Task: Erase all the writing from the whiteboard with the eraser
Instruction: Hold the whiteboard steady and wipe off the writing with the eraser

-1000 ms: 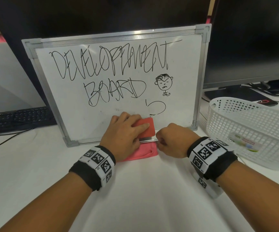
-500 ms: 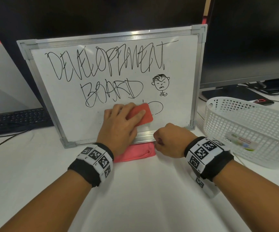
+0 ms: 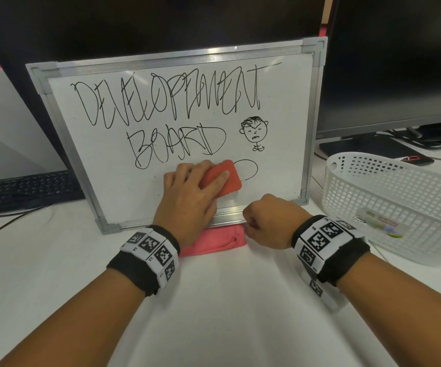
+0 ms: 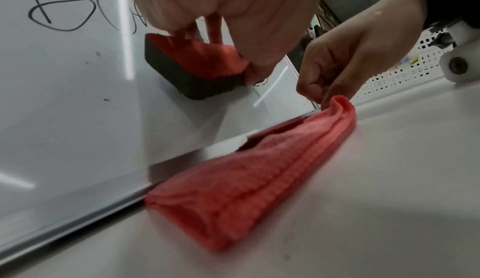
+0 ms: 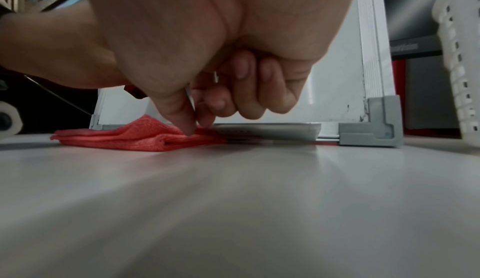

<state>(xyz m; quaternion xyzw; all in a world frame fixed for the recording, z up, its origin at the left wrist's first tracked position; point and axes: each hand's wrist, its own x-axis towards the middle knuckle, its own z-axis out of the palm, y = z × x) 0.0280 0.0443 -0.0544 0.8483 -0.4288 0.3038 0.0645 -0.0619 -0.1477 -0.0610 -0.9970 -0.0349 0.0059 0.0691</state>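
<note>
Both forearms reach forward, each wrist wrapped in a black band with checkered marker tags. Left hand (image 3: 190, 197) is raised higher, palm facing away, fingers spread flat over the eraser (image 3: 220, 178) with the thumb tucked along its lower edge, gripping it. Right hand (image 3: 269, 221) sits low, knuckles up, fingers curled under, thumb and fingertips (image 5: 189, 126) pinching the cloth (image 5: 135, 136).

Folded pink cloth (image 3: 214, 241) near centre on white table (image 3: 214, 313); white perforated plastic basket (image 3: 388, 207) right; black keyboard (image 3: 26, 190) far left; dark monitor (image 3: 399, 62) far right.
</note>
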